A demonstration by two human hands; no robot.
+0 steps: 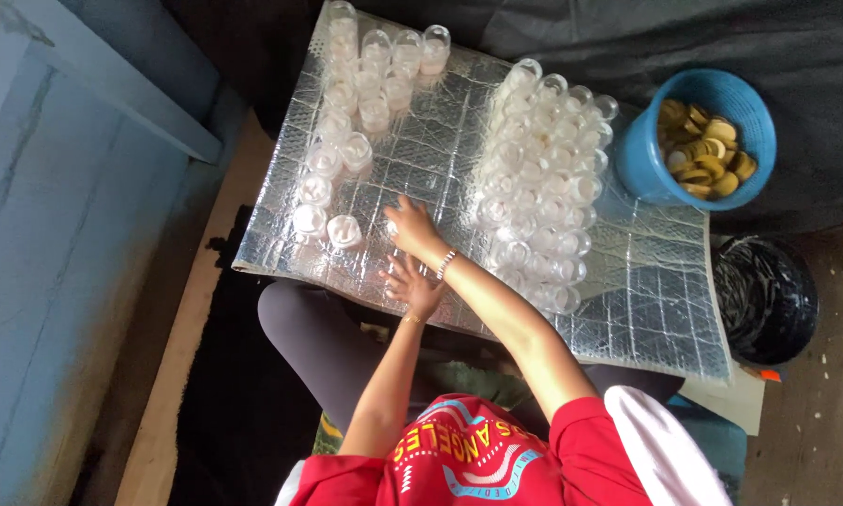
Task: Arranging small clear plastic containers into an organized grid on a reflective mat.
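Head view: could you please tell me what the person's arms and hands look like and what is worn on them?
Both arms are bare below short red sleeves. The right hand has a bracelet of pale beads at the wrist; the left hand has a thin bangle. No gloves.

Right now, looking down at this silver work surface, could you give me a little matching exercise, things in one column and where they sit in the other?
Things:
1. blue basket
2. black bucket
3. big cluster of clear jars
4. hands: left hand, right hand

Places:
A. middle of the silver sheet, near its front edge
B. on the floor, off the sheet's right front corner
C. far right corner, holding round yellow lids
D. right of the hands, on the sheet

Pairs: 1-C, 2-B, 3-D, 4-A
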